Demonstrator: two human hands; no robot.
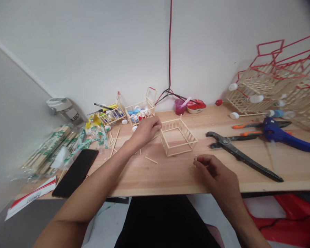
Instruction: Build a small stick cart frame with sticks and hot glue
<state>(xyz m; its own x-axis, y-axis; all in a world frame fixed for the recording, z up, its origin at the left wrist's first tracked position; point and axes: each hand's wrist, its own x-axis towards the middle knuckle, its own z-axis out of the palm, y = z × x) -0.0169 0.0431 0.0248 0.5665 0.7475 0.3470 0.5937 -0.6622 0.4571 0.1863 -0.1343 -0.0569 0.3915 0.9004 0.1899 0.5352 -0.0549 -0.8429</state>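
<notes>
Stick frame: a pale wooden, open-topped rectangular frame with slatted sides [182, 144] sits on the light-brown wooden tabletop [175, 177], between the two hands.
Left hand: the person's left hand [145, 131] is bent over the frame's left corner, fingertips drawn together – probably to steady it, though whether they grip a stick I cannot tell.
Right hand: the right hand [217, 174] hangs just off the frame's near right corner, thumb and forefinger pinched on a small pale bit [195, 158], likely held at the fingertips for fine placing.
Loose stick: one short pale wooden stick [151, 160] lies near the frame's left side, within easy reach.
Cutters: black-handled metal cutters [244, 161] lie right of the frame, perhaps parked handy for the right hand, with a blue glue gun [281, 136] beyond.
Rear: a small stick cart holding bottle caps [141, 113] limits room behind the left hand.
Near edge: a strip of wood lies between frame and edge – room for both wrists.
</notes>
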